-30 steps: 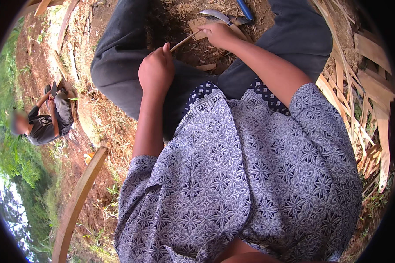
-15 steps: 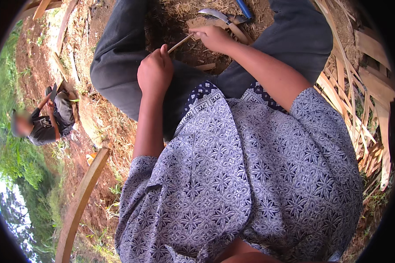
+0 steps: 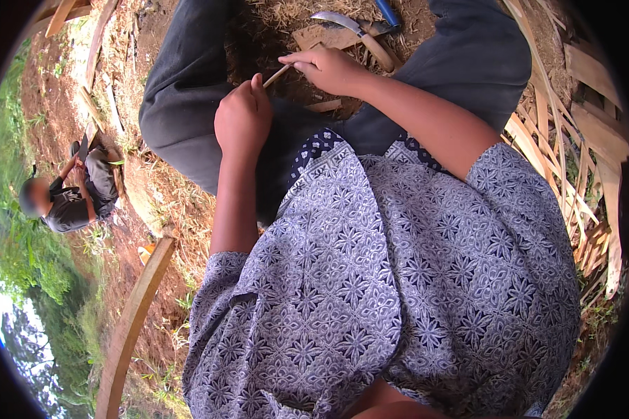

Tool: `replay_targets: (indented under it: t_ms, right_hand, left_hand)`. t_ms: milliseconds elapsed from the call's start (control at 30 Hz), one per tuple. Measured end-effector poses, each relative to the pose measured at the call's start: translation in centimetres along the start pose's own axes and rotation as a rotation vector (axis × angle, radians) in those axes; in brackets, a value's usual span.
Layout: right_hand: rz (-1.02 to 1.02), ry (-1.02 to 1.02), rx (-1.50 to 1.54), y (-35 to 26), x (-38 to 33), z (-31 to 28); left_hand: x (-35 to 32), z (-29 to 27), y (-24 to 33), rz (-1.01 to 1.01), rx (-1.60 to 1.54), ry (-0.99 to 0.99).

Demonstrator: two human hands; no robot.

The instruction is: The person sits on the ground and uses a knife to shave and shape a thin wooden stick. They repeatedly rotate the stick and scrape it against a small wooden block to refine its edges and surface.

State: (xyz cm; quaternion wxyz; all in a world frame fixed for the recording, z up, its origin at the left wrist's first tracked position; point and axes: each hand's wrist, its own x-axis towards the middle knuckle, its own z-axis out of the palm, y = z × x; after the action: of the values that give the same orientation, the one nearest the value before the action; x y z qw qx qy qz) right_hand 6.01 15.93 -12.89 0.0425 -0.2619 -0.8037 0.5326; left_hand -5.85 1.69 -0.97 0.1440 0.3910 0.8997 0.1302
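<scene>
My left hand (image 3: pixel 243 117) is closed round one end of a thin wooden stick (image 3: pixel 277 75), its thumb lying along the top. The stick slants up and to the right between my knees. At its other end, my right hand (image 3: pixel 326 70) has thumb and forefinger against it in a pinch; the fingers cover that tip. Just beyond my right hand, a knife with a curved blade (image 3: pixel 339 20) and a wooden handle (image 3: pixel 377 52) lies on the ground. Part of its blade rests over a flat piece of wood (image 3: pixel 321 37).
A blue cylindrical object (image 3: pixel 387 12) lies at the far edge. Many split wooden strips (image 3: pixel 597 140) are piled at my right. On the left, a curved plank (image 3: pixel 134 321) stands out from the dirt slope, and another person (image 3: pixel 77 199) sits holding a dark blade.
My right hand has moved left and nearer to me along the stick, so less of the stick shows between my hands. My left hand has shifted slightly left.
</scene>
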Motion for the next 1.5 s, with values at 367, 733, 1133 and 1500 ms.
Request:
replay_targets:
  t_ms: [367,733,1133,1500]
  right_hand:
    - [0.325,0.396,0.774,1.0,2.5,-7.4]
    - [-0.260,0.212,1.372,-11.7,-2.7,-14.6]
    - [-0.616,0.143,1.023,-17.5,-6.9,-18.0]
    - [-0.661,0.124,0.938,-20.7,-7.0,-18.6]
  left_hand:
    - [-1.3,-1.9,0.7,0.035,-0.252,0.137]
    - [-6.7,-4.2,3.1,0.309,-0.593,0.308]
    - [-9.0,-6.3,4.0,0.453,-0.745,0.362]
    - [-8.9,-6.9,3.7,0.524,-0.762,0.563]
